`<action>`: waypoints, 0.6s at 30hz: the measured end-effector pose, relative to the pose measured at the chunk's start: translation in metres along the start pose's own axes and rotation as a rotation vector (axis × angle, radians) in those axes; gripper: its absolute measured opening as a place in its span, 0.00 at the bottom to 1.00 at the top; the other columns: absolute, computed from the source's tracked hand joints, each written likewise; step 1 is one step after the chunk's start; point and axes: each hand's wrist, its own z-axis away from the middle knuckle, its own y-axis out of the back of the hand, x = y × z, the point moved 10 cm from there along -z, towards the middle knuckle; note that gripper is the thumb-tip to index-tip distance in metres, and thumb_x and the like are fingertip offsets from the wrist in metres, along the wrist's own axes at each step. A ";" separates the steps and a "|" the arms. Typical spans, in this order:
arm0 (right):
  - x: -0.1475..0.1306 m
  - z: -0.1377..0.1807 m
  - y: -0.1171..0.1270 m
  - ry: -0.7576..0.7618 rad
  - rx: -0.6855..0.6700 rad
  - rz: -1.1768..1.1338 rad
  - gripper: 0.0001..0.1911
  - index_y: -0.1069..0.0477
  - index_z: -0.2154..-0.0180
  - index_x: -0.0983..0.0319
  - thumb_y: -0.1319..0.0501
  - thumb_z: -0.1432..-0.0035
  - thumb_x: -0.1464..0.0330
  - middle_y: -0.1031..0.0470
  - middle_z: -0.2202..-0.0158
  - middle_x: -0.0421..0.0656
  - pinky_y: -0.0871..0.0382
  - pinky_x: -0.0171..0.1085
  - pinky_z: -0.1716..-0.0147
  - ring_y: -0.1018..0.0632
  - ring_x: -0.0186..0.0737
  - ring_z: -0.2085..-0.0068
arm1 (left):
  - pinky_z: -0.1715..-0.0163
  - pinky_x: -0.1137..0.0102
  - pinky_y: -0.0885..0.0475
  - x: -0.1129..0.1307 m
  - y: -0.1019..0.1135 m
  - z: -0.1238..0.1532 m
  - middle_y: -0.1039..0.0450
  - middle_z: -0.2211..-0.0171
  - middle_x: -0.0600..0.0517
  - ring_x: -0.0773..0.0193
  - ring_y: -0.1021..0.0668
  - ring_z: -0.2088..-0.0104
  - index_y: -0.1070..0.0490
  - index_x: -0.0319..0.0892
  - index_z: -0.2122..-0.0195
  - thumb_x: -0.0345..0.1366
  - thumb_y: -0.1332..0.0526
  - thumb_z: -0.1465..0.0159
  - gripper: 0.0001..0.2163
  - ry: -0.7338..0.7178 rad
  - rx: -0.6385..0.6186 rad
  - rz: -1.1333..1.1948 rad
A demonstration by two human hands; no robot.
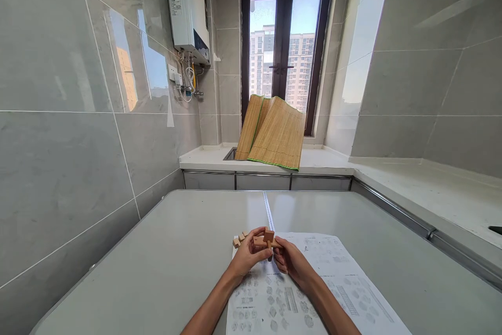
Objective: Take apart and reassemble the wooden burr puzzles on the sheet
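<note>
Above the printed sheet (341, 282), my two hands meet around a small cluster of notched wooden puzzle pieces (269, 235). My left hand (248, 257) is closed on the cluster from the left, thumb below and fingers curled over the top. From the other side, my right hand (292, 262) pinches the end of a piece in the same cluster. One piece in it points downward between the hands. Just beyond my left fingers lie a few loose wooden pieces (237, 242). My fingers hide part of the cluster and how its pieces fit together.
A pale folding table (188, 251) with a centre seam carries the sheet. Behind it, a bamboo mat (276, 134) leans on a white counter (325, 156) before a window (279, 53). Tiled walls flank the table; a water heater (186, 6) hangs at left.
</note>
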 end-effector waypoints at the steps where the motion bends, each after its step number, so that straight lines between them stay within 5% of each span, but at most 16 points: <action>1: 0.002 -0.002 0.005 0.008 0.032 0.026 0.25 0.35 0.77 0.61 0.39 0.39 0.50 0.37 0.84 0.34 0.47 0.29 0.86 0.39 0.27 0.85 | 0.40 0.53 0.32 -0.001 0.003 0.000 0.27 0.42 0.41 0.45 0.25 0.42 0.31 0.45 0.40 0.48 0.24 0.48 0.36 0.016 0.035 -0.038; 9: 0.008 -0.007 0.023 0.008 0.132 0.081 0.22 0.27 0.66 0.65 0.34 0.45 0.50 0.33 0.80 0.36 0.40 0.28 0.86 0.33 0.29 0.82 | 0.38 0.58 0.35 -0.002 0.013 -0.003 0.23 0.45 0.45 0.50 0.24 0.43 0.24 0.44 0.47 0.57 0.41 0.35 0.25 0.025 0.168 -0.241; 18: 0.016 -0.009 0.029 0.008 0.146 0.094 0.21 0.30 0.68 0.62 0.34 0.45 0.51 0.31 0.80 0.36 0.35 0.31 0.84 0.31 0.31 0.82 | 0.38 0.59 0.35 -0.017 0.015 -0.004 0.24 0.45 0.46 0.52 0.25 0.43 0.26 0.45 0.45 0.54 0.43 0.33 0.23 0.042 0.128 -0.320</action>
